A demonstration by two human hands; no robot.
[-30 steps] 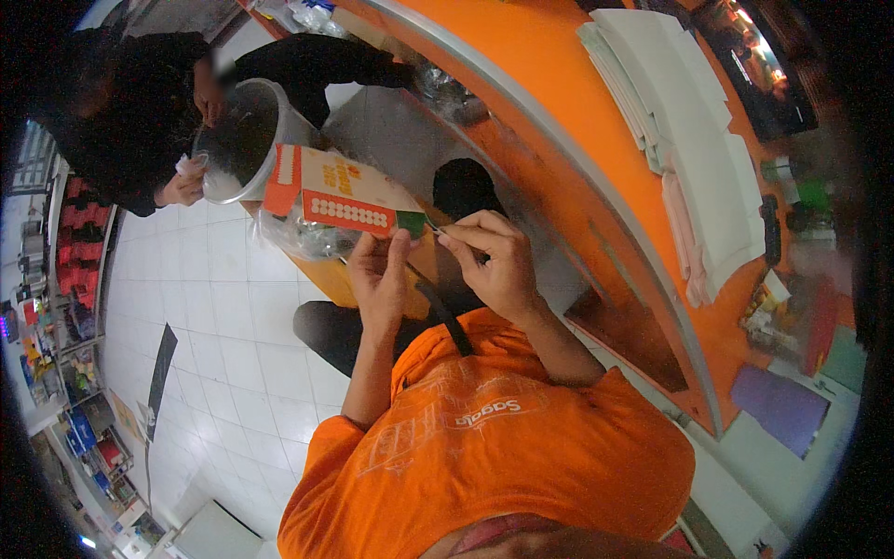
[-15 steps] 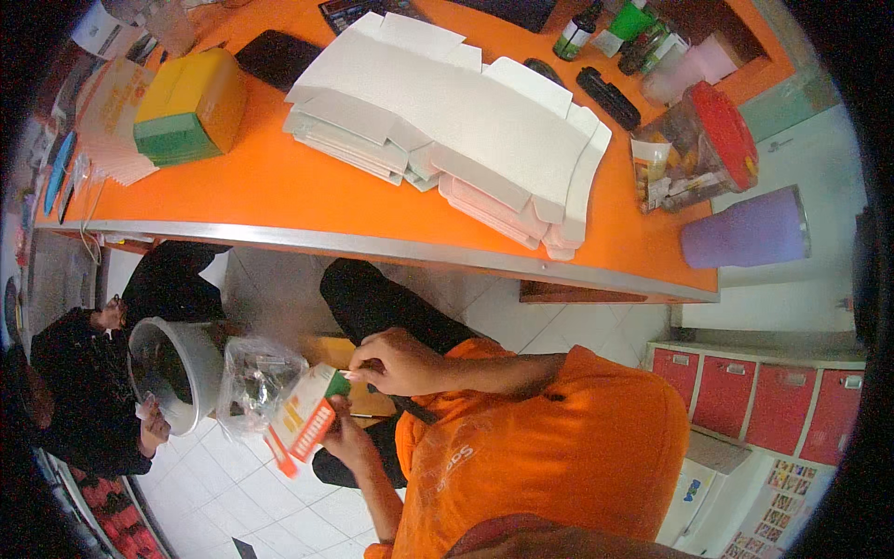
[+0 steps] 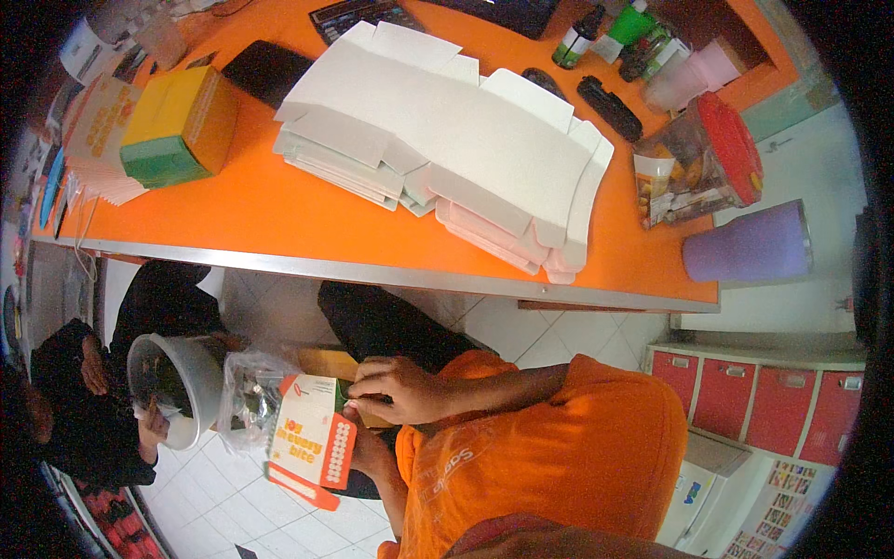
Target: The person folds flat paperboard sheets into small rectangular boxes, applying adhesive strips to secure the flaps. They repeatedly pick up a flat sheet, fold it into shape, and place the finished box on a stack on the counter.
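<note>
A printed carton box point(image 3: 307, 424) in white, orange and yellow, with an open flap at its lower end, is held over my lap. My left hand point(image 3: 371, 455) grips it from behind along its right side; most of those fingers are hidden by the box. At the box's upper right corner, by a dark green part, my right hand point(image 3: 399, 389) has its fingers bent and closed on the edge. Just left of the box lies a clear plastic bag point(image 3: 250, 396) with contents I cannot make out. A brown cardboard piece point(image 3: 321, 361) shows behind the box.
Stacked flat white cartons point(image 3: 447, 130) lie on the orange table point(image 3: 233, 210), near a yellow-green box point(image 3: 177, 121), a red-lidded jar point(image 3: 694, 163) and a purple tumbler point(image 3: 750, 242). At left, another person's hand point(image 3: 152, 427) reaches to a translucent tub point(image 3: 202, 391). Red drawers point(image 3: 726, 387) stand right.
The carton has turned, so its broad printed face now shows more fully. My right hand has shifted slightly along its corner. The other person's hand has moved nearer the tub.
</note>
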